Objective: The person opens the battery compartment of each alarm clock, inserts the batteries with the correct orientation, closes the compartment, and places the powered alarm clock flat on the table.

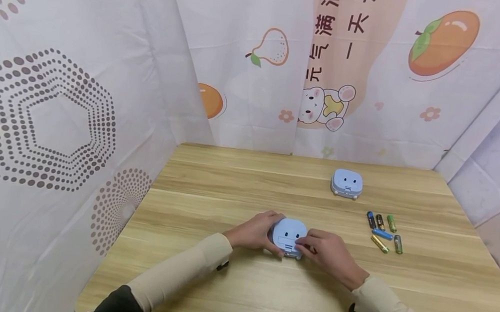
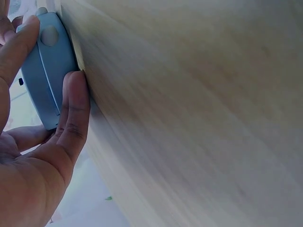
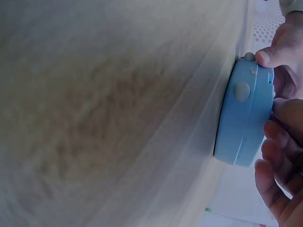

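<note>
The left hand (image 1: 255,231) cups a smooth, rounded blue case (image 1: 290,227) on the wood-grained table (image 1: 227,299); the right hand (image 1: 331,254) bends its fingers against that case, whether pinching I can't tell; beyond sits a second case (image 1: 347,180), near slim cylindrical batteries (image 1: 382,234).

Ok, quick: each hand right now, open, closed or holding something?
Left hand: holding the light-blue case by its left side.
Right hand: fingers curled at the case's top; whether they pinch anything cannot be told.
</note>
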Demonstrator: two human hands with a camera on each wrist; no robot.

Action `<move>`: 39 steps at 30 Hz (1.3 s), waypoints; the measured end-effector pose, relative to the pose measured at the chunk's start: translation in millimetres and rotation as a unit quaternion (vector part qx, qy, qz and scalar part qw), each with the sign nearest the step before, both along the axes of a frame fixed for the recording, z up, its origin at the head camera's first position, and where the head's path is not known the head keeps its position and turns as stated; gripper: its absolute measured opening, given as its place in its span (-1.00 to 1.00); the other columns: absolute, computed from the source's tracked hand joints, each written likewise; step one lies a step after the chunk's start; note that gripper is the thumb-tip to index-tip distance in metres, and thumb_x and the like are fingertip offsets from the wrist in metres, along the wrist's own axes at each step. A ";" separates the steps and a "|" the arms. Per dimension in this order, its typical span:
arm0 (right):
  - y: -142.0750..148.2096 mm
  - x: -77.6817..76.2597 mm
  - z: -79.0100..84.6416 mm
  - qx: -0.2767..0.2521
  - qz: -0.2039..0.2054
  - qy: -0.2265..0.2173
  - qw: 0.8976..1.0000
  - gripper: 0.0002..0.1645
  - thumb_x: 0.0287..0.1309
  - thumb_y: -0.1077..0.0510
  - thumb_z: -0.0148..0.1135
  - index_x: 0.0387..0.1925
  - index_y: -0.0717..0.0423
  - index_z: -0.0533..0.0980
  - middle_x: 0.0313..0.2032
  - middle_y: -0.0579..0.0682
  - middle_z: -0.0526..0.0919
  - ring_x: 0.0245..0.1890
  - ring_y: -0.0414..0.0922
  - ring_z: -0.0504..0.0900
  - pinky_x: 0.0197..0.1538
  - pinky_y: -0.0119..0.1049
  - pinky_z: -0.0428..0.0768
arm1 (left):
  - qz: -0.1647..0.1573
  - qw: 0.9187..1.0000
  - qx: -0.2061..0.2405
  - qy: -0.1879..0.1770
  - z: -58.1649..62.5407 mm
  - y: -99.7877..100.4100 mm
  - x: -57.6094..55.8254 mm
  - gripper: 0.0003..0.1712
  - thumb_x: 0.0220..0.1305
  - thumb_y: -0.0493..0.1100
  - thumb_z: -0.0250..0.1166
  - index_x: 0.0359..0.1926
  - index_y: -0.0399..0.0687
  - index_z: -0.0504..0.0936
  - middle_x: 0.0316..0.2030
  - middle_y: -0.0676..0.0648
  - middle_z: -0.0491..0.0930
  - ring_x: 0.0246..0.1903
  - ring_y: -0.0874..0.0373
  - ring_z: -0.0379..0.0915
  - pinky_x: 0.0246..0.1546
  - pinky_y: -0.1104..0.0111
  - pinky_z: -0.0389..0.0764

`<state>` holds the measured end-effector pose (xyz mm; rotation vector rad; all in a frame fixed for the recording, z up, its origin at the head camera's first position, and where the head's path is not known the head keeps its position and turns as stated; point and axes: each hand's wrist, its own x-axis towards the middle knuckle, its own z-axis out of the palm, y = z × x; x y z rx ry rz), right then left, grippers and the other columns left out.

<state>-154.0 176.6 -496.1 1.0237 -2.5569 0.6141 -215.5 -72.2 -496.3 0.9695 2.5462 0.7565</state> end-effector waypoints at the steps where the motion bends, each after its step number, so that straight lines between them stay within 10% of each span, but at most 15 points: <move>1: -0.8 0.2 0.4 0.006 0.001 0.008 1.000 -0.85 0.07 0.10 0.58 -0.30 0.01 0.78 -0.39 -0.22 0.67 -0.48 -0.44 0.48 -0.42 -0.53 0.52 | 0.000 1.000 0.002 -0.002 0.1 0.0 0.6 0.22 -0.05 0.28 0.63 0.52 -0.13 0.30 0.29 -0.08 0.46 0.19 0.18 0.41 0.23 0.35 0.46; 16: -10.2 0.8 6.6 0.059 0.024 0.063 0.996 -0.86 0.08 0.11 0.58 -0.46 0.04 0.73 -0.52 -0.24 0.55 -0.56 -0.44 0.36 -0.51 -0.52 0.44 | 0.005 1.000 0.013 0.005 -1.8 -1.8 1.4 0.20 -0.04 0.26 0.64 0.49 -0.18 0.32 0.23 -0.08 0.51 0.10 0.23 0.44 0.15 0.40 0.49; 39: -21.3 3.1 17.3 0.105 0.015 0.013 0.994 -0.85 0.21 0.10 0.49 -0.41 0.08 0.73 -0.50 -0.20 0.55 -0.57 -0.40 0.34 -0.52 -0.45 0.45 | 0.006 1.000 0.025 -0.004 -2.1 -4.8 1.3 0.17 -0.02 0.24 0.64 0.51 -0.13 0.32 0.21 -0.06 0.51 0.09 0.24 0.44 0.14 0.39 0.49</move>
